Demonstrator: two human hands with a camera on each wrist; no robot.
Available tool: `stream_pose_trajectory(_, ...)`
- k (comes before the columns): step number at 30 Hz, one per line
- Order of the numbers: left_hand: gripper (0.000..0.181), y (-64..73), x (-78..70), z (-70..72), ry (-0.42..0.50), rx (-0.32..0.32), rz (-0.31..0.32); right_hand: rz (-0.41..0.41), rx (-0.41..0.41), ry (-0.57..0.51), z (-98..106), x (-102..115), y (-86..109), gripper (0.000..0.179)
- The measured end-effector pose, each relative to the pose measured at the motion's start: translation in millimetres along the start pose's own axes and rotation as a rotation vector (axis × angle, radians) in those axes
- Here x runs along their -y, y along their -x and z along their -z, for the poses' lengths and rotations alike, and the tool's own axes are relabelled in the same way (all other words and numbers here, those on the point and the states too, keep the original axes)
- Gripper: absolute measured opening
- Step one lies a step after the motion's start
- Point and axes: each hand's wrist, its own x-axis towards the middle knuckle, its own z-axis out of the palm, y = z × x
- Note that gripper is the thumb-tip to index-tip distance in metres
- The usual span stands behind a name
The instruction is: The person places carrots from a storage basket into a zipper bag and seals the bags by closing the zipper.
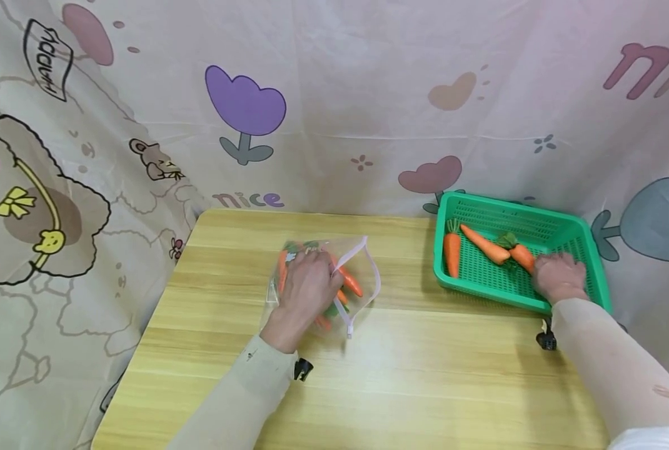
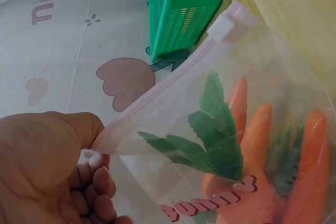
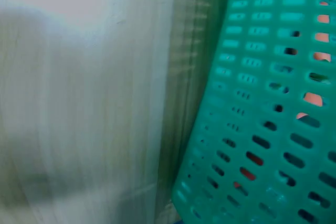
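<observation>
My left hand pinches the edge of a clear zip bag between thumb and fingers, beside its pale pink zip strip. Inside the bag are several orange carrots with green leaves. The bag lies on the table in the head view, its zip side toward the right. At the right, my right hand reaches into a green basket and holds the end of a carrot with leafy top. Its fingertips are hidden. The right wrist view shows the perforated basket wall, not the hand.
Two more carrots lie in the basket: an upright-pointing carrot at its left wall and a slanted carrot nearby. The wooden table lies under bag and basket. A printed curtain hangs behind.
</observation>
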Motion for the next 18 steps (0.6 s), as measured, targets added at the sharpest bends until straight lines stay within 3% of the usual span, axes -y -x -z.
stream_pose_trajectory(7, 0.015, 0.0, 1.5, 2.1, 0.019, 0.016, -0.002, -0.072, -0.005, -0.064, 2.0, -2.2, 4.5, 0.034)
stream_pose_trajectory(12, 0.014, 0.6, 1.2, 3.2, 0.027, 0.026, 0.005, -0.071, -0.141, -0.078, 4.0, 3.1, 8.1, 0.042)
stream_pose_trajectory(18, 0.015, 0.2, 2.1, 3.9, 0.020, 0.022, 0.005, 0.037, -0.306, 0.019, 13.0, 9.6, 10.5, 0.040)
